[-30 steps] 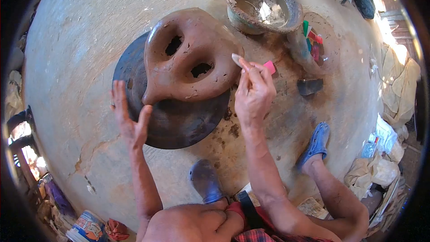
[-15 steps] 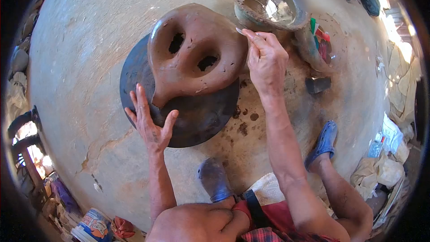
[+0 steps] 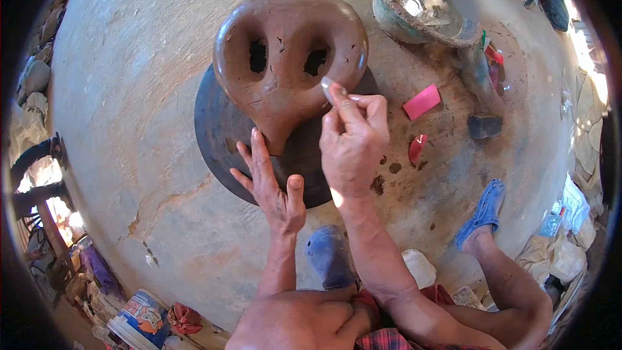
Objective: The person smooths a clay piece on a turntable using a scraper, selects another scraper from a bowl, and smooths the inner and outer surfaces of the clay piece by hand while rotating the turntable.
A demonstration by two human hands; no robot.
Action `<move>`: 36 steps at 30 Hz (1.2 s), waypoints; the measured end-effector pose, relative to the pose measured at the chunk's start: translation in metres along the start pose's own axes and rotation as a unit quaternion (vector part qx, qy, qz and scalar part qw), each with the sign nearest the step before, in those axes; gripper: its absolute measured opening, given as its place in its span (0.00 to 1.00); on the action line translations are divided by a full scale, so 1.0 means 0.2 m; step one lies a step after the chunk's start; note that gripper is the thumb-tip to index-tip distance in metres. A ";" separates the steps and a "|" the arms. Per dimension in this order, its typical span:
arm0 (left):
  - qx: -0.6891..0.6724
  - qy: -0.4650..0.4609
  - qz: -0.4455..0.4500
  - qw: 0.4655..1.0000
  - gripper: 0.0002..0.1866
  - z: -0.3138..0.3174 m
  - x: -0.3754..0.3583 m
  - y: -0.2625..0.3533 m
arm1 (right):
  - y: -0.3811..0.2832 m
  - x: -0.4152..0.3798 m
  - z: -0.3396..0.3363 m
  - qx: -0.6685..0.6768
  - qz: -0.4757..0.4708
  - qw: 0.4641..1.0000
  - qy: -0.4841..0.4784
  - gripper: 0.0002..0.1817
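Observation:
A brown clay form (image 3: 280, 84) with two oval hollows, each with a dark hole, and a narrow neck pointing toward me lies on a dark round turntable (image 3: 217, 129). Between thumb and fingers my right hand (image 3: 356, 136) pinches a small pale, flat scraper (image 3: 326, 83). Its tip is right at the clay, just below the right hollow. My left hand (image 3: 272, 185) is open with fingers spread, over the near side of the turntable, index fingertip beside the clay neck.
A crusted basin (image 3: 405, 23) stands at the back right. Nearer lie a pink rectangle (image 3: 422, 102), a red piece (image 3: 417, 148) and a dark block (image 3: 484, 126). Blue clogs (image 3: 329, 256) are on my feet. A printed bucket (image 3: 139, 321) sits at the lower left.
The clay form has turned counter-clockwise, its neck now pointing more straight toward me. My right hand has moved from its right edge to below the right hollow, uncovering the pink and red pieces.

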State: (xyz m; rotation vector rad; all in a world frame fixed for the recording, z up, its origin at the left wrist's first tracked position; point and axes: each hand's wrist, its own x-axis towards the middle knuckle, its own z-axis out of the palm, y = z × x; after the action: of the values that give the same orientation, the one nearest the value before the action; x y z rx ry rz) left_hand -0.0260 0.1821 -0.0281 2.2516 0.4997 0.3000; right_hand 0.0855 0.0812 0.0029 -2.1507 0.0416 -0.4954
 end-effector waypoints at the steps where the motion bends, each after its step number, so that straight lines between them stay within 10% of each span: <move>1: -0.021 0.001 -0.019 1.000 0.58 0.01 -0.01 0.02 | -0.03 -0.02 0.01 -0.005 -0.019 1.000 -0.020 0.23; 8: -0.096 -0.028 -0.056 0.993 0.57 0.00 -0.06 0.07 | -0.12 -0.09 -0.06 0.046 -0.073 0.968 -0.237 0.22; 16: -0.026 0.005 -0.018 0.999 0.45 -0.06 0.04 0.00 | 0.13 0.61 0.02 -0.090 -0.234 0.967 -0.040 0.15; 19: 0.012 -0.003 0.005 1.000 0.41 -0.03 0.02 -0.01 | 0.14 0.67 0.06 -0.096 -0.283 0.949 -0.099 0.15; 36: -0.098 0.010 -0.002 0.995 0.52 0.05 -0.04 0.04 | -0.08 -0.08 -0.05 0.062 -0.104 0.968 -0.220 0.18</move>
State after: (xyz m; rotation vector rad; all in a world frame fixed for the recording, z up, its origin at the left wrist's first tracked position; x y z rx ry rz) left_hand -0.0275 0.1659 -0.0294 2.0599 0.4637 0.3542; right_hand 0.0645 0.0868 0.0154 -2.1043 -0.4551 -0.1239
